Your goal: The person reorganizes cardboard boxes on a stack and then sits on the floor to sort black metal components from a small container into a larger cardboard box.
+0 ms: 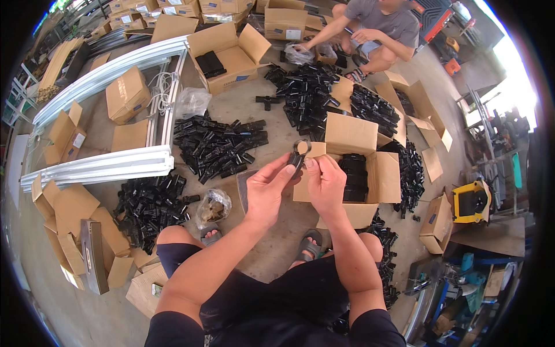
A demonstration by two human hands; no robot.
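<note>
Between my hands is a black pipe clamp (pixel 300 150) with a round ring at its top. My left hand (pixel 267 189) is closed round its lower part, thumb on the front. My right hand (pixel 325 184) pinches at its right side; whether a small piece sits in those fingertips is hidden. Just right of and below the right hand stands an open cardboard box (pixel 386 173) with black parts (pixel 354 173) in it. To the left of my left hand, a heap of black fittings (pixel 217 141) lies on the floor.
More black fittings (pixel 153 202) lie left, by a clear plastic bag (pixel 214 208). Another heap (pixel 306 95) is ahead, near a crouching person (pixel 384 32) handling a plastic bag. White metal profiles (pixel 104 168) lie left. Open cartons (pixel 225 52) and a yellow-framed item (pixel 471 201) stand around.
</note>
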